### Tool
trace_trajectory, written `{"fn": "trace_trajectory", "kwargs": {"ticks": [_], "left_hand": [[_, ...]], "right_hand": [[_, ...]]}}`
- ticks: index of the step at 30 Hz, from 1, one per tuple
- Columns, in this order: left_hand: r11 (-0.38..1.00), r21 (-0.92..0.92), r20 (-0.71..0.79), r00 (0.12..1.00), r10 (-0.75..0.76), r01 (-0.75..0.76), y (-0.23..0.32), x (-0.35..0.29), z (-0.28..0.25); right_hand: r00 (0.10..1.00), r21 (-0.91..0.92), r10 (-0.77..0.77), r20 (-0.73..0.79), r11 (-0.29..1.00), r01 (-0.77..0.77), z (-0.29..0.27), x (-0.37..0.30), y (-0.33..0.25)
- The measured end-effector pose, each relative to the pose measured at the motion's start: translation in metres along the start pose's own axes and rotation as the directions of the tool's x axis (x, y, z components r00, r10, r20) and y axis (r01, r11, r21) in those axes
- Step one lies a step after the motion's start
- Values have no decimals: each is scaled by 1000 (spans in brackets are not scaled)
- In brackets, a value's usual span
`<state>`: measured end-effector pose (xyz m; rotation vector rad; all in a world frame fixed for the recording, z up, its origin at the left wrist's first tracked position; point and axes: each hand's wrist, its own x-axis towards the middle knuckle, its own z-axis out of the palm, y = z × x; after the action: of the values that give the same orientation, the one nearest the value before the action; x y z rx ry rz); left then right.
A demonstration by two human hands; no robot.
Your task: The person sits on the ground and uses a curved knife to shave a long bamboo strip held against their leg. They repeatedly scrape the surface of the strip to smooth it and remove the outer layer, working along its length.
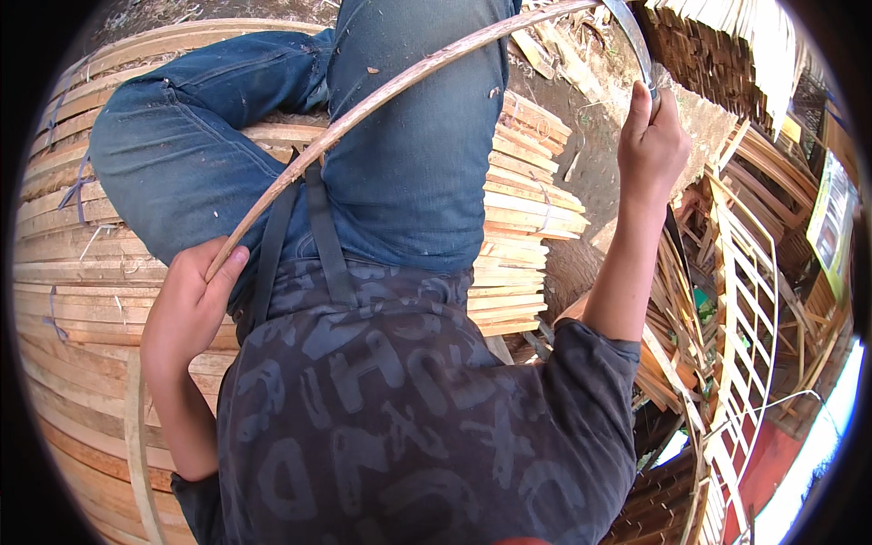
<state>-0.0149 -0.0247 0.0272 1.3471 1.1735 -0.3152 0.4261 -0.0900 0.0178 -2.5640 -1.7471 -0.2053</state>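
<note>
My left hand (pixel 191 295) is closed round the near end of a long, bent wooden stick (pixel 400 84). From there the stick rises across my thighs in jeans and arches to the top edge of the view. Out to the right, my right hand (pixel 654 145) grips the handle of a sickle (pixel 639 41) with a curved metal blade. The blade's upper part meets or crosses the stick's far end. Whether it cuts into the wood I cannot tell, as that spot lies at the picture's rim.
I sit on bundled wooden slats (pixel 73 272), tied with thin strips. More slat ends (pixel 527 209) stick out right of my legs. At far right stand a wooden lattice frame (pixel 747 336), a heap of thin strips (pixel 668 363) and a stacked bundle of pale pieces (pixel 727 45).
</note>
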Motion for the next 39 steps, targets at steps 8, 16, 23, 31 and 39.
{"fn": "trace_trajectory", "kwargs": {"ticks": [8, 16, 23, 31, 39], "left_hand": [[990, -90, 191, 977, -94, 113, -16, 12, -9], [983, -106, 186, 974, -129, 150, -10, 10, -11], [962, -186, 266, 953, -148, 201, -13, 7, -13], [925, -271, 396, 907, -144, 266, -23, 15, -15], [877, -355, 523, 846, -101, 323, -20, 22, -13]], "right_hand": [[999, 164, 20, 32, 986, -25, -6, -4, -30], [991, 188, -130, 42, 975, 120, 0, -14, -72], [967, -203, 255, 12, 948, -247, 6, 28, 64], [975, 370, 212, 70, 902, -223, 4, -13, -7], [989, 502, -145, 41, 858, 105, 9, -25, -82]]}}
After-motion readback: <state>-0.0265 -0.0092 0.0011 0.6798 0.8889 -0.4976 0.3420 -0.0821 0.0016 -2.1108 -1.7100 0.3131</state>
